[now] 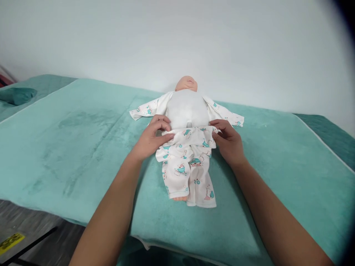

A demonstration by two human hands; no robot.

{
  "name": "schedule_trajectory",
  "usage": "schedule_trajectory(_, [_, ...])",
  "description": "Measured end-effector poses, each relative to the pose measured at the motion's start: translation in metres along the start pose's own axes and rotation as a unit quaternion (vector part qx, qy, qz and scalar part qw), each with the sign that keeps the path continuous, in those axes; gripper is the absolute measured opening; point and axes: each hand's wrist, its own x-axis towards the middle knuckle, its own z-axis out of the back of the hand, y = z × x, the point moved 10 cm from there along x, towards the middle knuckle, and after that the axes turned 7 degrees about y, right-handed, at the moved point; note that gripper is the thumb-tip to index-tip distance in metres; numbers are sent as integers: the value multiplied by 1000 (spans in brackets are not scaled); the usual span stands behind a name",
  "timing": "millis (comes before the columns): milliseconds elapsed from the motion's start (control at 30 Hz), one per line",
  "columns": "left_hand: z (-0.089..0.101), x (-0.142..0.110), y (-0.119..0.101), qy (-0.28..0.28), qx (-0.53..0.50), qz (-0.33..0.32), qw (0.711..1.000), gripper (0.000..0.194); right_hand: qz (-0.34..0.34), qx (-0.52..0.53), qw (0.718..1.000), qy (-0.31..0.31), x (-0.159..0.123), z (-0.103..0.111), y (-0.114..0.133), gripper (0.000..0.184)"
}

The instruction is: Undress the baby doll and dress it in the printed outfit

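A baby doll (188,107) lies on its back, its head toward the wall and its bare white torso showing. Printed white sleeves cover its arms, and printed baby trousers (179,170) cover its legs. The trousers' upper part lies in bunched folds at the waist. At one side of the waistband, my left hand (155,137) pinches the cloth between thumb and fingers. My right hand (227,139) grips the opposite side of the same edge. Toes peep out below one trouser leg; the other foot is hidden.
A teal cover (83,147) spreads over the bed or table, with its front edge near me. Behind the doll's head stands a white wall (138,40). A dark teal bundle (18,95) lies far left. A yellow label (11,243) shows lower left.
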Motion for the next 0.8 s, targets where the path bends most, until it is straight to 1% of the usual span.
schedule_trajectory(67, [7, 0, -1, -64, -2, -2, 998, 17, -1, -5, 1000, -5, 0, -1, 1, 18])
schedule_trajectory(133, [11, 5, 0, -115, 6, 21, 993, 16, -13, 0, 1000, -17, 2, 0, -2, 16])
schedule_trajectory(200, [17, 16, -1, -155, 42, 45, 986, 15, -37, -8, 998, -44, 9, 5, -9, 15])
schedule_trajectory(300, [28, 40, -1, -199, 102, 67, 972, 17, -77, -20, 994, -80, 26, 11, -21, 17])
schedule_trajectory(333, [31, 48, 3, -209, 106, 74, 969, 18, -89, -3, 993, -83, 33, 10, -27, 19])
schedule_trajectory(400, [34, 59, 18, -216, 86, 94, 968, 20, -113, 63, 988, -81, 44, 3, -40, 24])
schedule_trajectory(467, [33, 62, 40, -208, 42, 124, 969, 23, -134, 121, 981, -75, 49, -5, -51, 26])
schedule_trajectory(533, [27, 59, 55, -180, -6, 143, 973, 26, -147, 136, 977, -65, 47, -10, -57, 27])
schedule_trajectory(600, [20, 54, 57, -134, -29, 144, 980, 32, -171, 130, 976, -43, 42, -12, -61, 29])
schedule_trajectory(700, [10, 46, 51, -56, -51, 153, 985, 43, -209, 132, 969, 16, 35, -13, -66, 32])
schedule_trajectory(767, [4, 42, 51, -14, -87, 171, 981, 43, -203, 145, 966, 64, 35, -13, -64, 32])
schedule_trajectory(800, [6, 41, 51, -15, -107, 165, 980, 42, -194, 153, 965, 90, 35, -13, -62, 31])
